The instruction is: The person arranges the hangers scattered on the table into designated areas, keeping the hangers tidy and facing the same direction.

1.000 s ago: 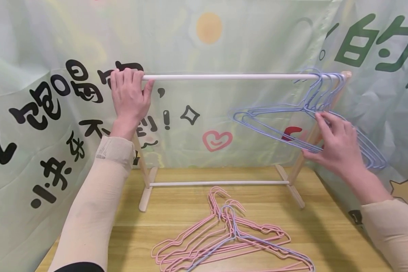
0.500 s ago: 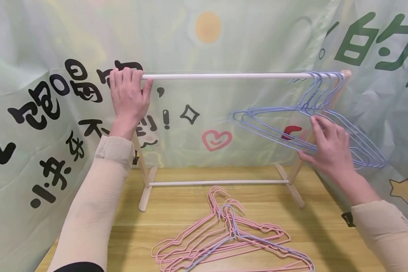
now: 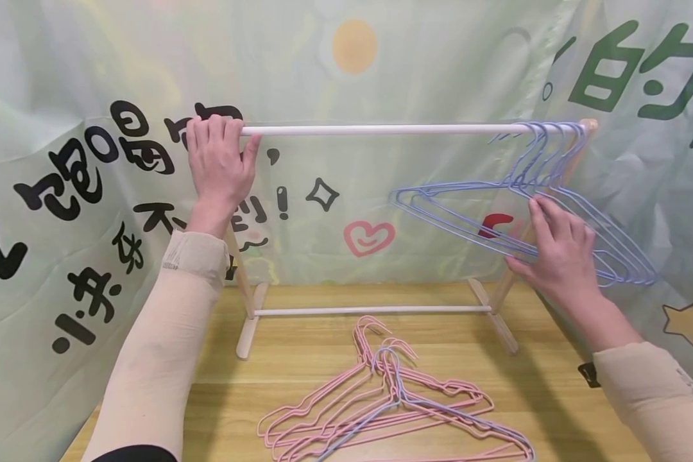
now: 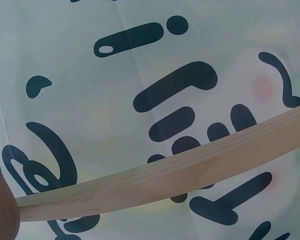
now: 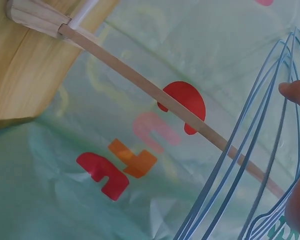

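Note:
In the head view my left hand (image 3: 222, 163) grips the left end of the clothes rack's white top bar (image 3: 381, 129), fingers over it and thumb below. My right hand (image 3: 563, 247) holds the front blue wire hanger between thumb and fingers, near its neck and lower bar. Several blue hangers (image 3: 456, 187) hang by their hooks at the bar's right end. The right wrist view shows the blue hanger wires (image 5: 262, 117) with my thumb (image 5: 297, 92) against them. The left wrist view shows a wooden rack post (image 4: 165, 172) and an edge of my hand.
Several pink hangers (image 3: 323, 420) and one blue hanger (image 3: 400, 398) lie in a pile on the wooden table (image 3: 312, 359). The rack's lower bar (image 3: 369, 311) and wooden feet (image 3: 499, 327) stand behind them. A printed cloth (image 3: 300, 70) surrounds the back and sides.
My right hand has shifted slightly left and down, and the front blue hanger's hook has settled onto the top bar. Between half a second ago and now little moves. The left hand stays put.

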Tool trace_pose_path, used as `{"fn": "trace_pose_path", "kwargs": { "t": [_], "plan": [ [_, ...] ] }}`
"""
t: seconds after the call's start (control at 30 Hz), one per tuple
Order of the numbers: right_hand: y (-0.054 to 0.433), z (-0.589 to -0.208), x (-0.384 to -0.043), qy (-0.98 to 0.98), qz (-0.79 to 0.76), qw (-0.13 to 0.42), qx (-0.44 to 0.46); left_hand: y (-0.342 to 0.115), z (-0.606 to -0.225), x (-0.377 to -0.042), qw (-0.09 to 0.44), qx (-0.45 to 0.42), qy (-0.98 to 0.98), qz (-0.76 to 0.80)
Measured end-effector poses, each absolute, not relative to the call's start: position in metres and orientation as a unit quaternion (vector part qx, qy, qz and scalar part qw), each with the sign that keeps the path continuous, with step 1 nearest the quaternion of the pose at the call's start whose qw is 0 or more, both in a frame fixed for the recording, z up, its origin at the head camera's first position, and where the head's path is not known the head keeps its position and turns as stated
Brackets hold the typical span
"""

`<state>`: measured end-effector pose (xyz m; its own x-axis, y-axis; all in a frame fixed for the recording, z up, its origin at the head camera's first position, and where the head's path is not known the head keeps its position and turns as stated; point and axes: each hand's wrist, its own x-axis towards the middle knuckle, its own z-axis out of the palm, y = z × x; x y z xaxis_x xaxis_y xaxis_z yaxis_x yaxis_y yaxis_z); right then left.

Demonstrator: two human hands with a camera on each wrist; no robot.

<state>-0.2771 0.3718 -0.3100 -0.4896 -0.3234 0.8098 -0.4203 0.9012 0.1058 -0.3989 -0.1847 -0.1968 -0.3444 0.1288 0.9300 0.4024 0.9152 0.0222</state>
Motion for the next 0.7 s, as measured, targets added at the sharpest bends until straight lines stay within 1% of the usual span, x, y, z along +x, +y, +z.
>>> {"fn": "trace_pose_path", "kwargs": {
  "t": [0.17,0.33,0.47,0.7],
  "plan": [
    [0.371,-0.311,-0.271,-0.869,0.054,0.444,0.212,-0.184,-0.196,-0.4,0.55,-0.164,-0.809,-0.123],
    [0.365,-0.315,-0.268,-0.853,0.078,0.47,0.214,-0.184,-0.196,-0.4,0.549,-0.163,-0.81,-0.125],
    [0.355,-0.322,-0.263,-0.828,0.125,0.491,0.241,-0.184,-0.195,-0.398,0.545,-0.162,-0.812,-0.13],
    [0.332,-0.342,-0.246,-0.814,0.167,0.472,0.294,-0.184,-0.196,-0.397,0.538,-0.157,-0.816,-0.139]
  ]
}}
